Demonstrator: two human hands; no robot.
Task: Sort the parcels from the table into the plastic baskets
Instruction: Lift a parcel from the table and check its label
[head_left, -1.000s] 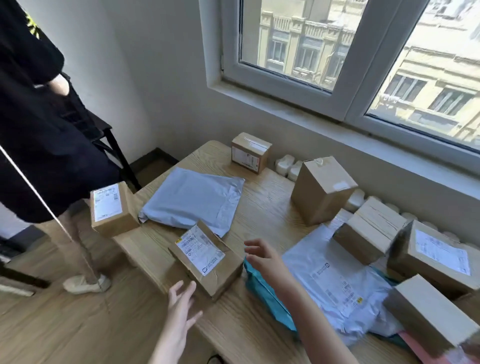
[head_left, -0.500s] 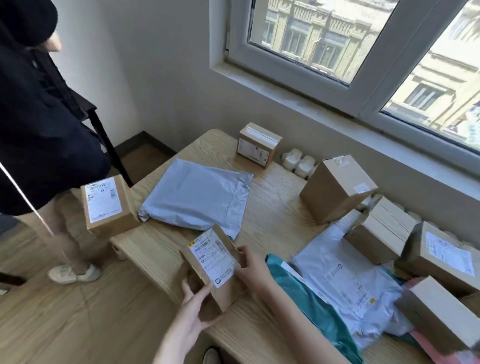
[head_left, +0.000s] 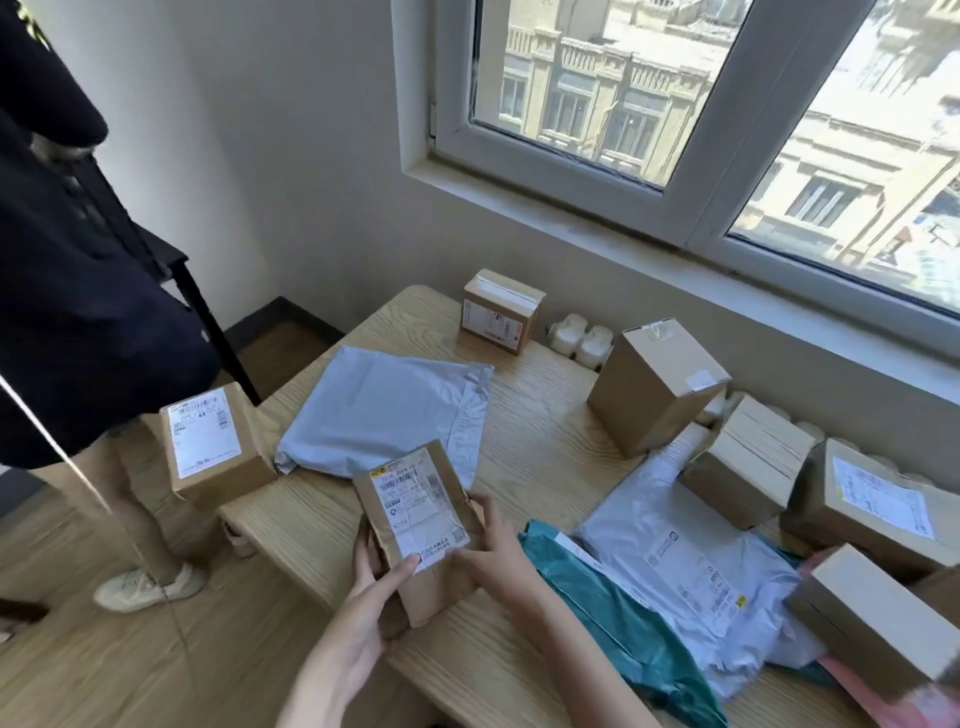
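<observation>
No print can be read for certain. The front box bears a white shipping label with a barcode, a row of digits too blurred to make out, a yellow corner mark and a round logo beside a line of small characters. The corner box, the right box and the far box each carry a white label with blurred lines, the far one edged in orange. The grey mailer has a label with barcodes and a yellow mark. The tall box has a small white sticker, seemingly blank.
</observation>
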